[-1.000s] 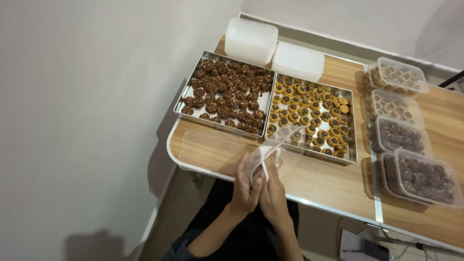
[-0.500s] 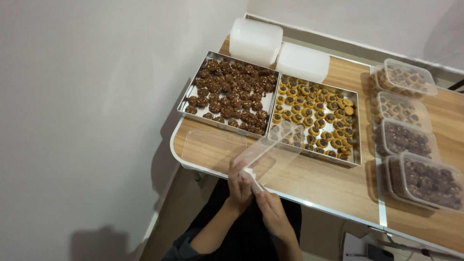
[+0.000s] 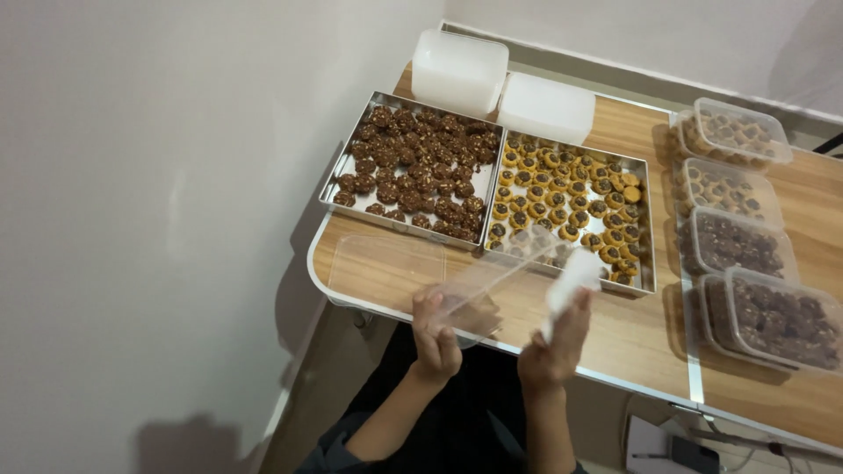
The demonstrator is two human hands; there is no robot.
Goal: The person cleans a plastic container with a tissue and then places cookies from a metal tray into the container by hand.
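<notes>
Left hand point(image 3: 436, 338) pinches the near end of the clear plastic tub point(image 3: 492, 279), tilted at the bench point(image 3: 632, 329) edge, just in front of the tray of golden cookies point(image 3: 571, 206). The tub's long axis runs up toward that tray. Right hand point(image 3: 555, 344), just beside it, grips a white cloth point(image 3: 571, 279).

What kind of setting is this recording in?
Probably a home or small baking workspace: two metal trays of cookies on a wooden table, with filled clear plastic containers lined up beside them.
</notes>
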